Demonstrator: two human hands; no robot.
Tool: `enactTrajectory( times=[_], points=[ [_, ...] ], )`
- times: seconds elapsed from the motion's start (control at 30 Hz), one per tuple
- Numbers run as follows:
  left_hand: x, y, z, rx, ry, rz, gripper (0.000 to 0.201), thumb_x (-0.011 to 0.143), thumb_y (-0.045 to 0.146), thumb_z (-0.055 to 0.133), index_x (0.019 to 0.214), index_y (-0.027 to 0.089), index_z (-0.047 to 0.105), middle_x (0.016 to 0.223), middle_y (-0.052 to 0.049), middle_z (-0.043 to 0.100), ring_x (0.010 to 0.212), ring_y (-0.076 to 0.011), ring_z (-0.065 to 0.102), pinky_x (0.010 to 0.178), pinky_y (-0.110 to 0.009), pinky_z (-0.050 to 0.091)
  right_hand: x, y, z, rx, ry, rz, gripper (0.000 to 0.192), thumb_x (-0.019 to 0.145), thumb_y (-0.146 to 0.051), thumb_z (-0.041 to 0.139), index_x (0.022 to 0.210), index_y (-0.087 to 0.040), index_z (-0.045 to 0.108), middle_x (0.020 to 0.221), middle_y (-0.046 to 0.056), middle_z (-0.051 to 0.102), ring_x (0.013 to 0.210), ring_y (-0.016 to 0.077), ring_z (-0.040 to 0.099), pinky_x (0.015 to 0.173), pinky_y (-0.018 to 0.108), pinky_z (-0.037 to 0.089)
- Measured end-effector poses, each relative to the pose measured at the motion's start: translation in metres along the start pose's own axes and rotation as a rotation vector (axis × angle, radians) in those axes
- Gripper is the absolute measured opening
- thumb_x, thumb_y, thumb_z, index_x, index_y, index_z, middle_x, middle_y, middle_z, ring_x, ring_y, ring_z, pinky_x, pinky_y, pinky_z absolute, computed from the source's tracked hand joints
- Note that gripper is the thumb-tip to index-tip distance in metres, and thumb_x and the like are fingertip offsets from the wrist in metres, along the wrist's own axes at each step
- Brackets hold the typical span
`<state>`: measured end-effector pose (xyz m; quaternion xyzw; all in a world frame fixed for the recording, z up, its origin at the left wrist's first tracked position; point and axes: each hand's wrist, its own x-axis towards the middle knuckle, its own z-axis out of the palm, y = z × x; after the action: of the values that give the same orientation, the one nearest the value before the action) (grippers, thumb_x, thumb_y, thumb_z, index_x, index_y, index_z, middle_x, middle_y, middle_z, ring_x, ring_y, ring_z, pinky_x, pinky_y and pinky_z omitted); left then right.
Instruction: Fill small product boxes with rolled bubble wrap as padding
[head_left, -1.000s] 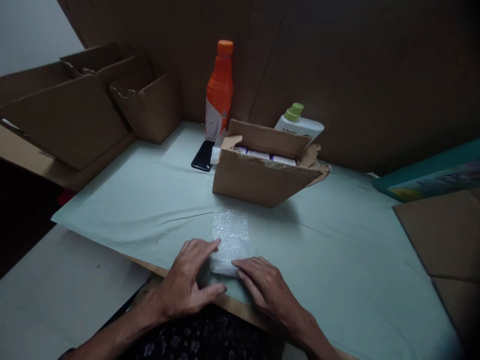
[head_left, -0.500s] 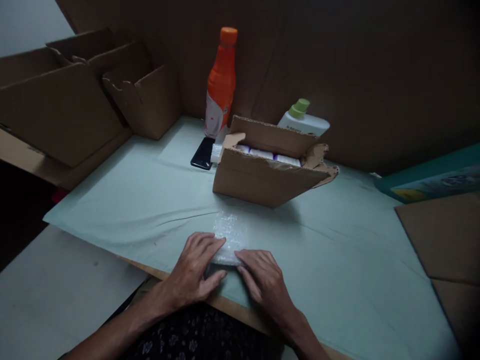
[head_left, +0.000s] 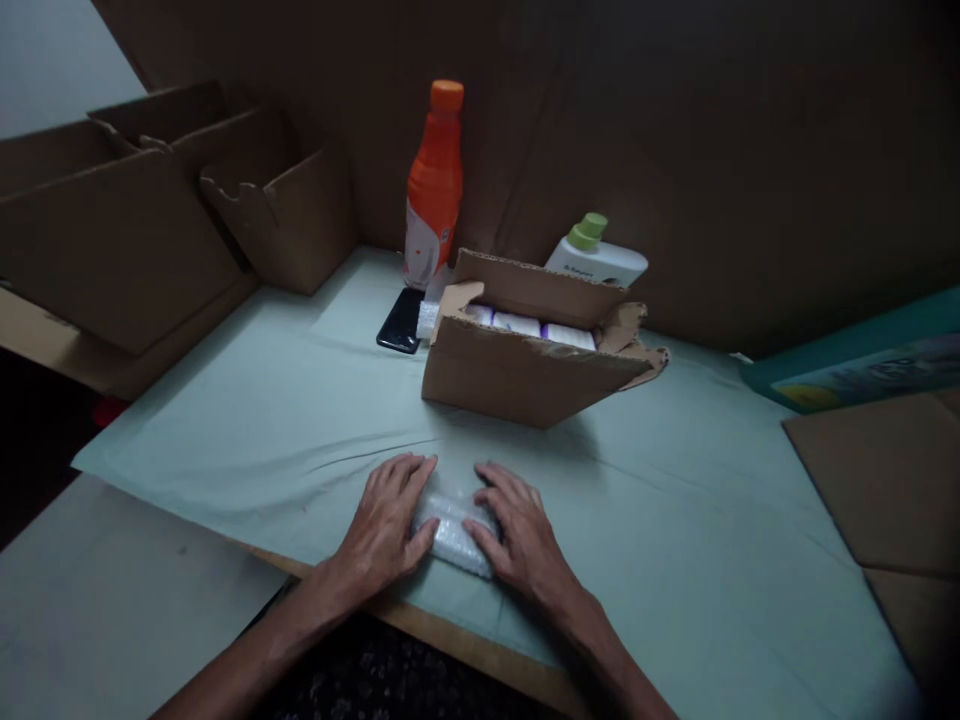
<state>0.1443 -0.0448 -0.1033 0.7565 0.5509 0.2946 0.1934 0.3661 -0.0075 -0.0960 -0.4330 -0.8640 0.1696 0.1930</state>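
A flattened bundle of clear bubble wrap [head_left: 455,538] lies on the cloth near the table's front edge. My left hand [head_left: 390,515] grips its left end, thumb on top and fingers stretched toward the far side. At the right end, my right hand [head_left: 517,520] holds it with its thumb pressed on top and its fingers curved round the far side. Whether anything is inside the wrap I cannot tell. Beyond my hands stands an open cardboard box [head_left: 502,375] with several white, purple-edged packs [head_left: 517,323] in it.
Behind the box are an orange bottle [head_left: 436,180] and a white bottle with a green cap [head_left: 596,255]. A black phone [head_left: 400,322] lies beside the box. Cardboard bins [head_left: 120,240] stand at left; a teal box [head_left: 862,345] and a cardboard sheet [head_left: 870,480] lie at right.
The bubble wrap that lay stretched out toward the box is now a shorter, folded bundle. My hands have shifted to its two ends, thumbs now on top. The view has tilted slightly.
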Motion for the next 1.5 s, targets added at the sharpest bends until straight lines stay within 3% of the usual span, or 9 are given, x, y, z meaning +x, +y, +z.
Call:
enactTrajectory(
  times=[0.33, 0.53, 0.67, 0.8, 0.9, 1.0, 1.1, 1.33, 1.5],
  points=[
    [0.006, 0.017, -0.015, -0.339, -0.259, 0.012, 0.019, 0.085, 0.011, 0.057, 0.1, 0.021, 0.064, 0.09, -0.002, 0.069, 0.084, -0.0179, 0.065, 0.076, -0.031, 0.053, -0.036, -0.003, -0.018, 0.349, -0.084, 0.04, 0.034, 0.091, -0.023, 0.064, 0.125, -0.023, 0.062, 0.108, 0.007, 0.075, 0.094, 0.02, 0.071, 0.083, 0.031, 0.057],
    [0.094, 0.031, -0.07, 0.078, 0.233, 0.359, 0.058, 0.088, 0.02, 0.065, 0.142, 0.022, 0.045, 0.139, -0.014, 0.055, 0.136, -0.0311, 0.047, 0.109, -0.05, 0.045, -0.028, 0.016, -0.07, 0.425, -0.067, 0.082, 0.022, 0.094, -0.024, 0.06, 0.114, -0.027, 0.07, 0.099, 0.005, 0.076, 0.086, 0.0184, 0.074, 0.075, 0.026, 0.06],
    [0.143, 0.045, -0.094, 0.214, 0.403, 0.409, 0.055, 0.089, 0.015, 0.062, 0.141, 0.025, 0.047, 0.136, -0.012, 0.058, 0.136, -0.0326, 0.048, 0.11, -0.054, 0.043, -0.018, 0.027, -0.115, 0.336, 0.108, 0.116, 0.017, 0.092, -0.028, 0.065, 0.107, -0.03, 0.073, 0.097, 0.003, 0.078, 0.082, 0.019, 0.076, 0.068, 0.022, 0.061],
    [0.116, 0.054, -0.073, -0.005, 0.444, 0.348, 0.039, 0.087, 0.011, 0.063, 0.123, 0.026, 0.06, 0.103, -0.006, 0.067, 0.098, -0.022, 0.066, 0.086, -0.038, 0.056, -0.008, 0.03, -0.123, 0.26, 0.334, 0.192, 0.012, 0.089, -0.031, 0.069, 0.099, -0.026, 0.073, 0.09, 0.003, 0.078, 0.075, 0.0182, 0.075, 0.065, 0.021, 0.06],
    [0.072, 0.055, -0.039, -0.346, 0.225, 0.101, 0.026, 0.09, 0.017, 0.062, 0.115, 0.024, 0.063, 0.084, -0.002, 0.069, 0.071, -0.0144, 0.066, 0.063, -0.025, 0.055, 0.001, 0.024, -0.099, 0.228, 0.474, 0.197, 0.01, 0.088, -0.025, 0.069, 0.097, -0.023, 0.07, 0.09, 0.004, 0.077, 0.08, 0.0194, 0.074, 0.072, 0.025, 0.06],
    [0.043, 0.054, -0.006, -0.733, -0.057, -0.2, 0.056, 0.085, 0.04, 0.071, 0.134, 0.019, 0.053, 0.112, -0.012, 0.072, 0.088, -0.0199, 0.072, 0.068, -0.027, 0.06, 0.008, 0.007, -0.067, 0.303, 0.439, 0.064, 0.008, 0.091, -0.019, 0.063, 0.095, -0.023, 0.068, 0.093, 0.005, 0.077, 0.085, 0.019, 0.074, 0.078, 0.028, 0.059],
    [0.038, 0.045, 0.009, -0.943, -0.064, -0.415, 0.093, 0.075, 0.053, 0.075, 0.149, 0.014, 0.034, 0.134, -0.02, 0.061, 0.112, -0.028, 0.067, 0.091, -0.038, 0.058, 0.009, -0.013, -0.05, 0.503, 0.279, 0.041, 0.012, 0.095, -0.021, 0.057, 0.092, -0.023, 0.069, 0.092, 0.003, 0.078, 0.083, 0.0168, 0.074, 0.076, 0.025, 0.059],
    [0.042, -0.026, -0.039, -0.597, 0.257, -0.604, 0.08, 0.079, 0.036, 0.063, 0.148, 0.009, 0.032, 0.108, -0.014, 0.067, 0.096, -0.0222, 0.068, 0.089, -0.041, 0.055, -0.02, 0.011, -0.059, 0.686, 0.38, 0.592, 0.032, 0.082, -0.051, 0.072, 0.078, -0.019, 0.066, 0.069, 0.001, 0.068, 0.06, 0.014, 0.063, 0.057, 0.021, 0.053],
    [0.025, 0.002, -0.047, -0.166, 0.34, -0.269, 0.06, 0.087, 0.038, 0.064, 0.142, 0.022, 0.047, 0.138, -0.014, 0.057, 0.124, -0.0295, 0.056, 0.103, -0.053, 0.048, -0.047, 0.025, -0.048, 0.762, 0.371, 0.711, 0.041, 0.076, -0.059, 0.075, 0.074, -0.019, 0.065, 0.064, 0.002, 0.065, 0.056, 0.015, 0.06, 0.054, 0.025, 0.053]
  ],
)
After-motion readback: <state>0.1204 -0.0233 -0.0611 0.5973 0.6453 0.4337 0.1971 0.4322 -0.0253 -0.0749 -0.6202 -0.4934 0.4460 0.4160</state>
